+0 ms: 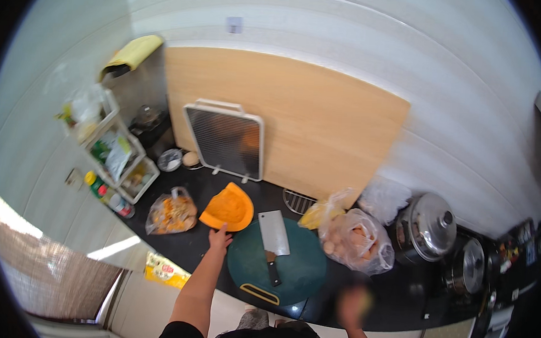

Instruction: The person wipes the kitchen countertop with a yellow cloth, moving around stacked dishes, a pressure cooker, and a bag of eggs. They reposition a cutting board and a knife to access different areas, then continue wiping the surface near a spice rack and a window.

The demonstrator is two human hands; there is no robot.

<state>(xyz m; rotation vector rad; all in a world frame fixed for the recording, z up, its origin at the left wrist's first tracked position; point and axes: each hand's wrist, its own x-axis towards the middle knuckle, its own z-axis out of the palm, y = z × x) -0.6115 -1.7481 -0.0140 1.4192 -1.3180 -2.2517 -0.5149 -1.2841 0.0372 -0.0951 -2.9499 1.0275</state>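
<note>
My left hand (221, 240) reaches to a large cut piece of orange pumpkin (230, 207), its fingers spread at the near rim. The hollowed inside of the pumpkin faces up. My right hand (351, 306) is blurred over the counter's near edge, around a small yellowish object (365, 303) too smeared to identify. Between my hands lies a round dark green cutting board (299, 267) with a yellow-edged handle slot. A cleaver (274, 233) rests flat on it, black handle towards me. Left of the pumpkin, a clear plastic bag (172, 213) holds orange and pale scraps.
A bag of eggs (356, 240) stands right of the board, near a lidded steamer pot (428, 227) and a smaller lidded pot (469, 266). A framed mesh panel (226, 141) leans at the back. Bottles (96, 185) and a storage rack (115, 149) are left.
</note>
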